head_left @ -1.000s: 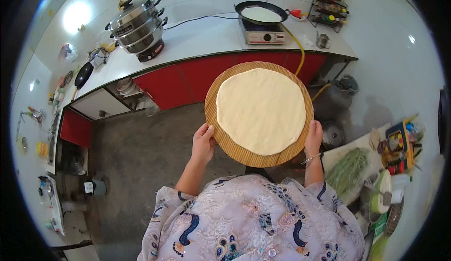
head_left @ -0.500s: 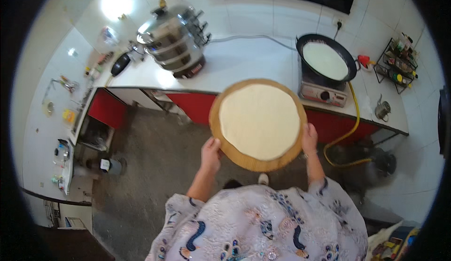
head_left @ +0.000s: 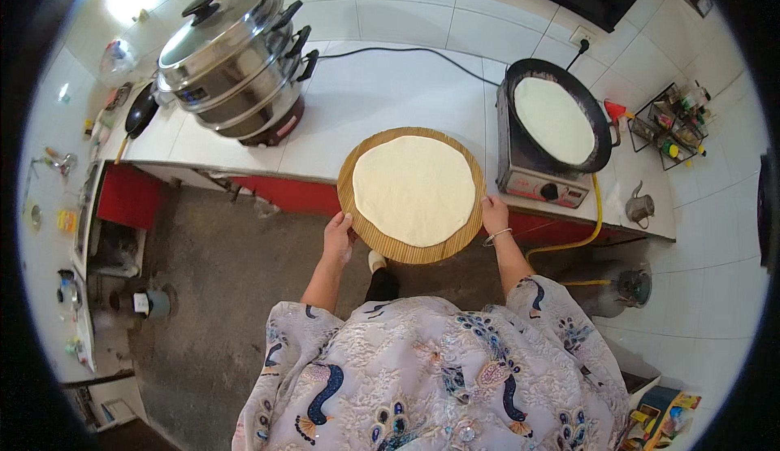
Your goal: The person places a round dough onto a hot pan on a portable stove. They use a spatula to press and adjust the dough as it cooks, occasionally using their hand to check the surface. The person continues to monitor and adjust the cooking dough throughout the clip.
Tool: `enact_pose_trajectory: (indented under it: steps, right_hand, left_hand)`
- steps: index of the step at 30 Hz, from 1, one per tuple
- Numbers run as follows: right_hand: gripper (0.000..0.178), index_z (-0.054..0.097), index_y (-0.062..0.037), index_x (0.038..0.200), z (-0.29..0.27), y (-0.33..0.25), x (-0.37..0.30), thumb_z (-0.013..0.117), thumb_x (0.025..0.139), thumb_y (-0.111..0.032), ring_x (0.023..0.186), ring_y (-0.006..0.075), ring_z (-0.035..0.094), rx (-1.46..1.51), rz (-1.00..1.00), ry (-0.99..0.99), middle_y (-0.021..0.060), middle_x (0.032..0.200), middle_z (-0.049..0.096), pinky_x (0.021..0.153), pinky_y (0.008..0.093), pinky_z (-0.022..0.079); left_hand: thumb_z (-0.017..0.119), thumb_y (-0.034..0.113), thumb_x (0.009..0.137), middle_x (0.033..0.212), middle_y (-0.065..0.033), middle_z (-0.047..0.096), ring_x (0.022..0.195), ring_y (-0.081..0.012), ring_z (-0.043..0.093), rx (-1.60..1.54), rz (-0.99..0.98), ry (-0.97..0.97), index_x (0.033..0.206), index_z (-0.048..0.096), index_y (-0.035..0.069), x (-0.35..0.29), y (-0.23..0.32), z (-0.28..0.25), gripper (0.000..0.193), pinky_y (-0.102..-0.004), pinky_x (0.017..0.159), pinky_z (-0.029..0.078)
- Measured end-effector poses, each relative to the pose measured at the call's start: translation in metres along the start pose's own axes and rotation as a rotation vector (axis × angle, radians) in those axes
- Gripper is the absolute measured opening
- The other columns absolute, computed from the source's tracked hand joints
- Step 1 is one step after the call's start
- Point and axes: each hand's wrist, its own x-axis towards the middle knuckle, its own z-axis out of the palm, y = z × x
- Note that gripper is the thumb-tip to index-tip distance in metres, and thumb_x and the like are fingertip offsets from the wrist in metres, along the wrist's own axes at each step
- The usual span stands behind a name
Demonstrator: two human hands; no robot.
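A flat dough sheet (head_left: 414, 191) is lying on a round board (head_left: 406, 254), and two hands are holding that board up in front of the body. In the picture, the far part of the board is covering the front edge of the white counter (head_left: 398, 97); I cannot tell if they are touching.

Some things could be going wrong soon, I think. No hand is holding up the far side, so the board could be tipping that way, and the dough could be sliding off because no wall is stopping it. If the board is coming too low, it could be bumping the counter's edge. The right side is sitting near the stove (head_left: 528, 184), so a swing that way could be knocking it or the black pan (head_left: 587, 93).

The left hand (head_left: 338, 234) is pinching the near left rim. The right hand (head_left: 495, 215) is pinching the right rim, a little higher in the picture. Each grip is closing on the board only, but the fingers underneath are mostly hiding. Both arms (head_left: 510, 264) are reaching forward, spreading about as wide as the board.
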Motion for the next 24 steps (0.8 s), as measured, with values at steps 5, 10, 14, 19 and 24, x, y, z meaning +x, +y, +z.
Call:
enact_pose_trajectory:
  steps: [5,10,14,19,24]
  right_hand:
    - [0.037,0.058,-0.0003,0.108,-0.01,-0.005,0.033,0.048,0.088,-0.03,0.087,0.0339,0.057,-0.167,0.166,-0.062,0.0192,0.1,0.06,0.076,0.0436,0.045]
    - [0.033,0.06,-0.0001,0.106,-0.009,-0.031,0.038,0.046,0.088,-0.023,0.083,0.0347,0.058,-0.141,0.398,-0.092,0.0185,0.1,0.061,0.074,0.0427,0.047]
    - [0.033,0.059,-0.0004,0.108,0.002,-0.013,0.041,0.046,0.087,-0.023,0.088,0.0344,0.058,-0.206,0.331,-0.05,0.0198,0.101,0.061,0.08,0.0417,0.047]
    - [0.041,0.056,-0.0014,0.113,0.009,-0.028,0.047,0.051,0.085,-0.03,0.096,0.0327,0.057,-0.097,0.425,-0.038,0.0166,0.11,0.058,0.085,0.042,0.046]
    - [0.045,0.05,0.0019,0.12,0.0,-0.039,0.013,0.051,0.086,-0.028,0.103,0.0297,0.054,-0.081,0.354,-0.098,0.0187,0.116,0.055,0.089,0.0402,0.044]
  left_hand:
    - [0.047,0.016,0.092,0.098,-0.0043,0.058,0.083,-0.0161,0.057,-0.011,-0.069,-0.141,0.112,0.051,0.001,0.057,-0.008,0.008,0.025,-0.031,0.071,0.047]
    - [0.049,0.018,0.091,0.079,-0.0002,0.056,0.063,-0.0096,0.049,0.235,-0.157,-0.125,0.099,0.055,0.003,0.072,0.005,0.011,0.018,-0.024,0.054,0.041]
    - [0.05,0.018,0.09,0.077,0.0,0.055,0.062,-0.0093,0.049,0.294,-0.215,-0.027,0.099,0.055,0.003,0.068,0.015,0.021,0.018,-0.0241,0.054,0.044]
    - [0.053,0.015,0.088,0.077,-0.0033,0.057,0.061,-0.0118,0.053,0.237,-0.269,0.115,0.101,0.054,0.0,0.065,0.018,0.015,0.02,-0.0231,0.05,0.046]
    - [0.05,0.013,0.089,0.09,-0.0096,0.061,0.074,-0.018,0.06,0.254,-0.287,0.094,0.11,0.05,-0.004,0.049,0.01,0.008,0.027,-0.026,0.056,0.05]
